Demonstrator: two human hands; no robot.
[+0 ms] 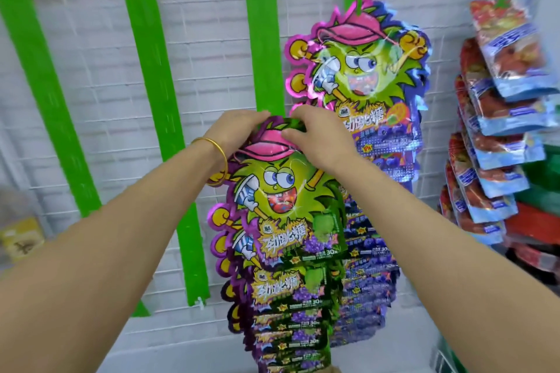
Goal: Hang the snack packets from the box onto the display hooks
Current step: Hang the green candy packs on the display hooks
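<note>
Both hands hold the top of a long cascade of snack packets (288,200) up against the wall. The left hand (239,130) curls over the upper left edge, and the right hand (324,139) pinches the dark tab at the crown with closed fingers (301,113). The top sits at the lower end of a green strip (263,39) that runs down the wire grid (91,76). The main risk, as I judge it, is weight. Many packets hang below a single small grip, so if the tab misses its catch when the hands let go, the whole cascade could drop or tear at the top. It also overlaps the hung packets (363,76) just to the right, and a sideways nudge could snag those foil edges or knock that row loose. The bracelet (218,160) lies against the foil and might catch on it. The hands cover the exact spot where hook and hole should meet, so no hook shows, and I cannot tell whether the tab is threaded. The bottom of the cascade runs out of view, and the box cannot be made out. The red and blue packets (500,106) at the right edge are cut off, and a yellow carton (21,239) low on the left is too blurred to read.
</note>
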